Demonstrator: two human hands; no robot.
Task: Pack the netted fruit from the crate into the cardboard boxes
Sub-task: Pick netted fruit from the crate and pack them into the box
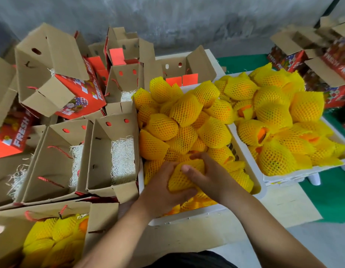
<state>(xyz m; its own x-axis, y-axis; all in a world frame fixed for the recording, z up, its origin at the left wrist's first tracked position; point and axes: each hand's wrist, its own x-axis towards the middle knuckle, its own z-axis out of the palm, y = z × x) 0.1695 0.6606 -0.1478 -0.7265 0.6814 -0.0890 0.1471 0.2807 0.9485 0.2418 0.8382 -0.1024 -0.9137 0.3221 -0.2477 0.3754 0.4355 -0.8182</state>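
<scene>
Closest in, by the near-left corner, a cardboard box (11,248) already holds several netted fruits (51,236), its red cord handle lying over the rim. Just past it, both hands meet over the near end of the white crate (187,216). The left hand (163,192) cups one netted fruit (182,180) from below and from the left, its fingers (184,194) curled round it; the right hand (208,176) grips the same fruit from the right, thumb laid across the yellow net. That fruit sits on top of the heap, towards the crate's near edge, and the rest of the crate is piled with more of them (185,120).

To the left of the crate stand two open boxes (102,151) lined with pale shredded paper (122,159) (no fruit in either). To the right, a second white crate (274,177) is heaped just as full. Farther back, more open boxes (51,64) lie tumbled together, some showing red printed sides, in front of a grey wall (187,20).
</scene>
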